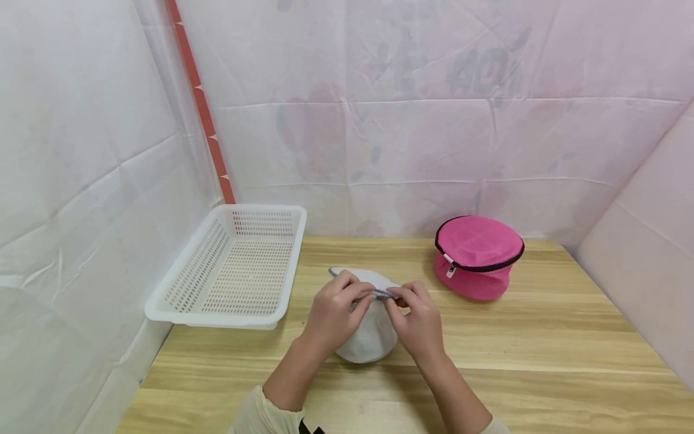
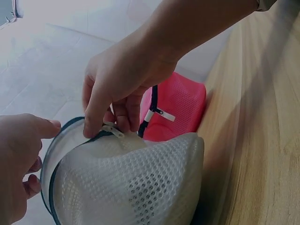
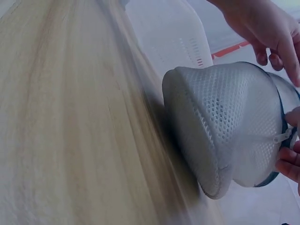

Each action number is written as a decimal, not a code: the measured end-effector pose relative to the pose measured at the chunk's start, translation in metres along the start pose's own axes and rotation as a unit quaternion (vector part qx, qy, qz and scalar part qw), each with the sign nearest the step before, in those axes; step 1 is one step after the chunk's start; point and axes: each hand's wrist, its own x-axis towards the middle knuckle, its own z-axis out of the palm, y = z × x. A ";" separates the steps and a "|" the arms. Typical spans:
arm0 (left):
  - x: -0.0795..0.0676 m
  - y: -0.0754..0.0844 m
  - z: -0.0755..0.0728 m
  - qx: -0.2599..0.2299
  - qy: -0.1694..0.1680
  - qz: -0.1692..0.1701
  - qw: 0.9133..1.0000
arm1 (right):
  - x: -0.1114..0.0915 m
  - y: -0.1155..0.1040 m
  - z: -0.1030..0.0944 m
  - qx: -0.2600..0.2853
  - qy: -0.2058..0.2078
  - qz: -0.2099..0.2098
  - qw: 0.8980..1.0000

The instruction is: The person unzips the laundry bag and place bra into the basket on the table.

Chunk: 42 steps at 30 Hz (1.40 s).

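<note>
A white mesh laundry bag [image 1: 367,337] with a dark zip edge stands upright close to the tabletop, between both hands. In the head view, my left hand [image 1: 336,310] pinches the left part of the zipped rim. My right hand [image 1: 417,319] pinches the same rim just to the right, its fingertips close to the other hand's. The left wrist view shows the lid partly parted from the body, with the white zip pull [image 2: 112,130] right at the right hand's fingers. The bag's round base [image 3: 192,140] shows in the right wrist view.
A white perforated plastic basket [image 1: 295,265] stands at the back left. At the back right sits a pink mesh bag [image 1: 479,241] with a black zip, its lid on top. Pale sheets [image 1: 401,138] hang behind and beside the wooden table [image 1: 542,361].
</note>
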 end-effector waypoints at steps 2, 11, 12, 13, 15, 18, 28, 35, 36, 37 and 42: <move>0.000 -0.001 0.000 0.003 0.014 -0.006 1.000 | 0.000 0.001 0.000 0.021 0.019 0.034 0.999; -0.001 -0.003 -0.004 0.026 -0.101 -0.044 0.994 | 0.004 0.005 0.000 0.203 0.066 0.298 0.930; -0.002 -0.003 -0.004 0.028 -0.126 -0.057 0.990 | 0.005 0.005 0.000 0.227 0.066 0.330 0.914; -0.002 -0.003 -0.004 0.029 -0.149 -0.069 0.986 | 0.006 0.006 0.000 0.248 0.066 0.358 0.898; -0.003 -0.003 -0.005 0.034 -0.195 -0.090 0.976 | 0.007 0.007 0.000 0.280 0.060 0.399 0.871; -0.003 -0.003 -0.005 0.027 -0.252 -0.114 0.961 | 0.006 0.011 0.001 0.308 0.027 0.435 0.846; -0.004 -0.002 -0.002 0.013 -0.331 -0.146 0.932 | 0.001 0.015 0.005 0.275 -0.103 0.466 0.835; -0.005 -0.003 -0.001 0.002 -0.345 -0.152 0.926 | 0.001 0.014 0.003 0.204 -0.154 0.440 0.861; -0.006 -0.004 -0.002 0.005 -0.341 -0.154 0.927 | 0.001 0.014 0.003 0.205 -0.154 0.438 0.862; -0.006 -0.005 -0.002 0.011 -0.337 -0.156 0.928 | 0.001 0.014 0.002 0.209 -0.152 0.438 0.861; -0.009 -0.009 -0.006 0.037 -0.321 -0.170 0.931 | 0.005 0.012 0.000 0.242 -0.103 0.453 0.852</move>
